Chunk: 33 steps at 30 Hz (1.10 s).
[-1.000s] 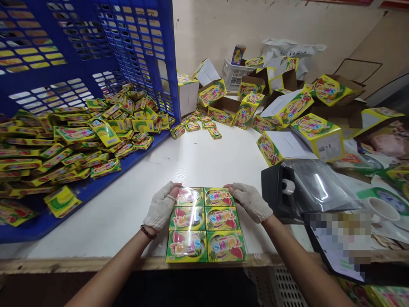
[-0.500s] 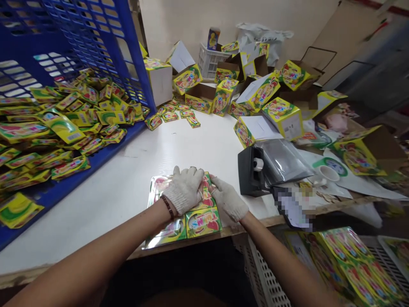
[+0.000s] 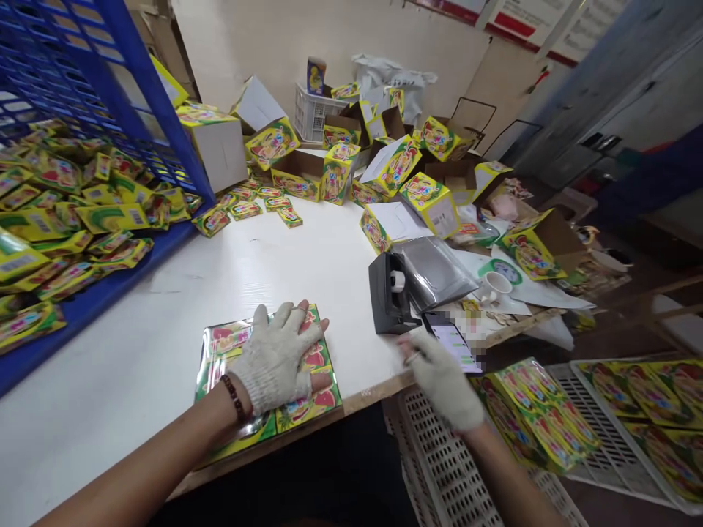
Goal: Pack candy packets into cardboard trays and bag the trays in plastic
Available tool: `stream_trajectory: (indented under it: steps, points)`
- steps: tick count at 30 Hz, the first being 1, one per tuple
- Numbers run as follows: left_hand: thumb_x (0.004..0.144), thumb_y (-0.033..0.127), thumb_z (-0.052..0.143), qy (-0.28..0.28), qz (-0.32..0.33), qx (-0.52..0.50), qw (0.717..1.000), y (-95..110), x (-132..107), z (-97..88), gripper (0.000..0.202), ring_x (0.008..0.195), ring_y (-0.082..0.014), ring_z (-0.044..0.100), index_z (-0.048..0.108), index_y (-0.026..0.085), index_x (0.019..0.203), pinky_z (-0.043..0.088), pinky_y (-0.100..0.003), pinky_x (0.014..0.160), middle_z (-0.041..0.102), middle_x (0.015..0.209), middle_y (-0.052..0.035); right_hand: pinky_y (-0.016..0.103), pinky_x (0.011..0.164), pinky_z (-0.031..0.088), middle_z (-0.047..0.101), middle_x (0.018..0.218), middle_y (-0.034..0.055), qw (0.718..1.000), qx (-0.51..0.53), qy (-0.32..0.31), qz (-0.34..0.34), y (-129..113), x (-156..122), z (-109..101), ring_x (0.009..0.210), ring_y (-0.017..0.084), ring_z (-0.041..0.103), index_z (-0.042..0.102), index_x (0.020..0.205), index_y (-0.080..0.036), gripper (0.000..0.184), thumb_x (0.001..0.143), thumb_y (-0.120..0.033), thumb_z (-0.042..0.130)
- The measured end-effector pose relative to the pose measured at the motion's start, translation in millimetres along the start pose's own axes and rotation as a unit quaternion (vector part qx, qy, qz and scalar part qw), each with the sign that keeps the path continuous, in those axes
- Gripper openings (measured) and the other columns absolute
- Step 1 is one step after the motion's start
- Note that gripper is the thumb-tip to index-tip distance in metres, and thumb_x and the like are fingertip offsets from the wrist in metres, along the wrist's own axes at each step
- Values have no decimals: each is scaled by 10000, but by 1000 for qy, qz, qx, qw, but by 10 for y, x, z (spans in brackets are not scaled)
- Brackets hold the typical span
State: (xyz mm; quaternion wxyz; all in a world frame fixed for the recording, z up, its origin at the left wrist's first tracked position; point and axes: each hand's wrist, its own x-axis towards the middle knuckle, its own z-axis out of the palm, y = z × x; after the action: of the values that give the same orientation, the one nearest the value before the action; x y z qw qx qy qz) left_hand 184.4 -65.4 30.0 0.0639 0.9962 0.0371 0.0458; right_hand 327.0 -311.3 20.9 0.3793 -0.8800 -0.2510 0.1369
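Observation:
My left hand (image 3: 277, 359), in a white knitted glove with bare fingertips, lies flat with spread fingers on a block of small yellow-green candy boxes (image 3: 304, 413). Shiny clear film shows over the block's left side. The block rests at the table's front edge, partly hidden under my palm. My right hand (image 3: 444, 384), gloved likewise, hovers past the edge with loosely bent fingers and nothing visible in them. Its fingertips are just below a black tape dispenser (image 3: 384, 296), apart from it. A phone (image 3: 453, 340) with a lit screen lies right beside that hand.
A blue crate (image 3: 165, 132) full of small boxes stands left. Open cartons (image 3: 433, 205) crowd the back and right. Clear plastic sheets (image 3: 433, 271) and a white mug (image 3: 496, 285) lie beyond the dispenser. Below right, white crates (image 3: 593, 446) hold packed boxes.
My right hand has left the block and moved right, toward the dispenser and phone. My left hand stays on the block, its fingers more spread. The view has turned right.

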Motion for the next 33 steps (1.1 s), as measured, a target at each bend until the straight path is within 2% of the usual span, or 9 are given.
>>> stream_trajectory:
  steps: [1, 3, 9, 14, 17, 21, 27, 29, 33]
  points:
    - [718, 717, 590, 0, 1, 1, 1000, -5, 6, 2, 781, 1274, -451, 393, 541, 272, 1358, 236, -673, 989, 437, 1460, -210, 405, 870, 471, 688, 974, 106, 997, -25, 72, 4, 95, 111, -125, 944, 269, 608, 672, 944, -215, 327, 845, -448, 465]
    - [707, 742, 579, -2, 4, 4, 1000, -18, 21, -2, 800, 1257, -443, 415, 547, 272, 1354, 265, -644, 975, 449, 1441, -216, 427, 913, 442, 684, 993, 126, 991, -65, 119, 5, 243, 332, -306, 987, 283, 595, 670, 896, -203, 347, 833, -457, 443]
    - [662, 798, 573, -16, 7, 4, 1000, -51, 59, -20, 870, 1247, -412, 427, 540, 283, 1362, 316, -559, 967, 477, 1385, -198, 376, 864, 447, 685, 865, 93, 998, -33, 59, 7, 267, 731, -209, 907, 255, 602, 647, 707, -218, 327, 787, -491, 487]
    - [691, 795, 542, -12, 10, 15, 1000, -57, 49, -5, 855, 1253, -405, 422, 523, 284, 1376, 315, -551, 972, 475, 1382, -193, 396, 914, 407, 644, 949, 115, 990, -21, 136, 0, 120, 543, -131, 980, 277, 563, 608, 670, -218, 309, 746, -501, 511]
    - [700, 803, 520, -9, 12, 20, 1000, -60, 50, 4, 853, 1254, -407, 423, 522, 285, 1378, 315, -555, 970, 471, 1388, -196, 377, 829, 424, 629, 856, 82, 988, -2, 153, 12, 78, 269, -180, 885, 259, 564, 567, 651, -228, 332, 768, -533, 507]
    - [710, 788, 527, -1, 14, 23, 1000, -62, 57, 9, 835, 1256, -416, 426, 535, 278, 1371, 316, -563, 969, 469, 1395, -204, 335, 635, 404, 567, 667, 38, 990, 24, 101, 95, 137, 41, -78, 685, 214, 518, 549, 661, -227, 359, 757, -570, 499]
    - [713, 787, 530, -5, 13, 26, 1000, -41, 49, 0, 834, 1255, -405, 431, 528, 280, 1375, 316, -570, 974, 472, 1392, -208, 275, 507, 392, 542, 624, 13, 967, 181, 70, 166, 285, 62, 137, 566, 154, 499, 484, 663, -225, 367, 663, -584, 558]
    - [696, 797, 541, 0, 14, 27, 1000, -32, 42, -3, 851, 1253, -401, 431, 529, 280, 1372, 317, -568, 974, 470, 1392, -209, 263, 514, 397, 530, 616, -1, 975, 176, 10, 137, 210, 88, 54, 562, 139, 496, 471, 645, -222, 363, 684, -568, 575]
    - [686, 802, 546, 17, 19, 28, 999, -33, 32, 7, 857, 1243, -404, 433, 531, 282, 1367, 314, -572, 976, 474, 1386, -199, 249, 550, 387, 522, 608, -15, 965, 144, -221, -5, -146, 251, -95, 576, 118, 484, 495, 647, -201, 346, 791, -505, 573]
